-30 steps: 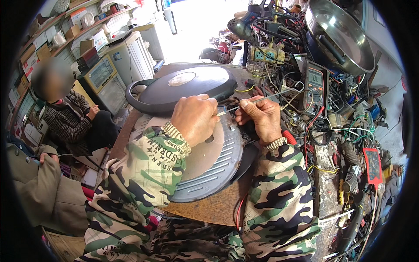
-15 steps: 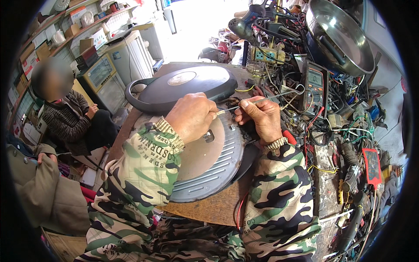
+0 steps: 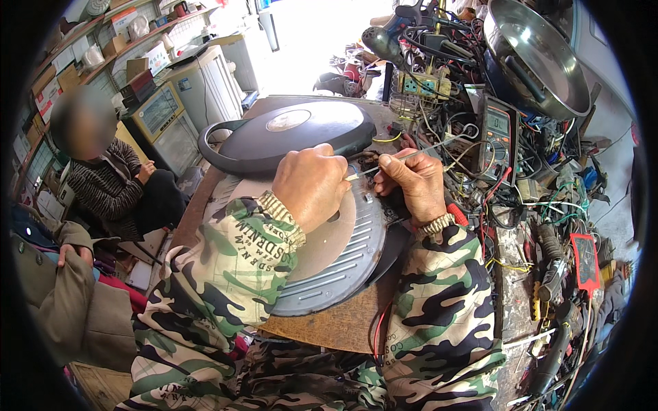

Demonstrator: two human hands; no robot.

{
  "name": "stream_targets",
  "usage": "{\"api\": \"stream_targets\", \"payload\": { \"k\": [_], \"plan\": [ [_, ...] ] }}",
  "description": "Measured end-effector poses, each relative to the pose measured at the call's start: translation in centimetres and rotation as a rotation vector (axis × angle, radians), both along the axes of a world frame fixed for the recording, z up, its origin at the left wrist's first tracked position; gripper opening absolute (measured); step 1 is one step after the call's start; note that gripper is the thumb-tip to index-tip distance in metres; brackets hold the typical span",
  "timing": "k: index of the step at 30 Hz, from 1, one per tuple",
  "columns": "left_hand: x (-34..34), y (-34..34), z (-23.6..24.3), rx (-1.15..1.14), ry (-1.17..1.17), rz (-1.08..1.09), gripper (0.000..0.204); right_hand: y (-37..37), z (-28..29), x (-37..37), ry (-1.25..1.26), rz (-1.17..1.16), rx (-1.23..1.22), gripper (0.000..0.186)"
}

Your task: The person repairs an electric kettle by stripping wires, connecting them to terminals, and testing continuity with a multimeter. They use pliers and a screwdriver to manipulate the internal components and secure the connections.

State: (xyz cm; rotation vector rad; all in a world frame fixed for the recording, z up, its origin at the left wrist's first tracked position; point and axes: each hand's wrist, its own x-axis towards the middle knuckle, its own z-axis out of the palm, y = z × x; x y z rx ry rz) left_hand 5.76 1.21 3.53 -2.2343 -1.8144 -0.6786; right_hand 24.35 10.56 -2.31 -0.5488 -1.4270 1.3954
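My left hand (image 3: 310,186) pinches a small pale piece (image 3: 352,177), mostly covered by its fingers. My right hand (image 3: 416,179) grips a thin metal rod (image 3: 449,140) with a looped end pointing to the upper right. The rod's other end runs toward the pale piece; whether they join I cannot tell. Both hands hover over a round grey metal appliance body (image 3: 356,255) with ribbed slots and a tan disc (image 3: 322,246) in its middle. Behind them lies a black oval-looking cover (image 3: 308,127) with a loop handle.
Tangled wires and tools crowd the right side, with a multimeter (image 3: 496,130) and a large steel pan (image 3: 548,58) among them. A wooden board (image 3: 336,329) lies under the appliance. At left a person sits (image 3: 120,181), and another's brown sleeve (image 3: 75,288) shows nearer.
My left hand and sleeve have shifted slightly right, closer to my right hand, now covering more of the disc's square hole. My right hand still holds the rod.
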Motion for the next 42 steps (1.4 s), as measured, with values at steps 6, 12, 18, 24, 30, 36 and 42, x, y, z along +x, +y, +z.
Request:
{"api": "stream_targets", "payload": {
  "k": [6, 12, 18, 24, 30, 36, 42],
  "plan": [
    [-0.5, 0.4, 0.2, -0.032, -0.177, -0.060, 0.015, 0.0, -0.3, -0.3, 0.041, -0.021, -0.058, 0.023],
    [-1.4, 0.5, -0.3, 0.101, -0.068, -0.099, 0.013, 0.2, 0.2, 0.1, -0.118, -0.256, 0.022, 0.040],
    [-1.6, 0.2, -0.3, 0.101, 0.005, -0.033, 0.014, -2.3, 1.9, 0.4, -0.694, -0.866, 0.662, 0.042],
    [-1.8, 0.4, -0.3, 0.158, 0.030, -0.060, 0.014, -3.0, 3.1, -0.8, -0.637, -0.636, 1.252, 0.025],
    [-1.3, 1.3, -0.9, 0.139, 0.037, -0.098, 0.015, -3.4, 2.1, -0.2, -0.775, -0.675, 1.183, 0.030],
    [-2.6, -0.2, -0.2, 0.148, 0.041, -0.091, 0.016, -3.3, 1.3, -2.0, -0.674, -0.549, 1.139, 0.023],
    [-2.4, 0.3, 0.8, -0.093, -0.061, -0.064, 0.024, -2.3, 0.9, -0.7, -0.606, -0.532, 1.028, 0.016]
  ]
}}
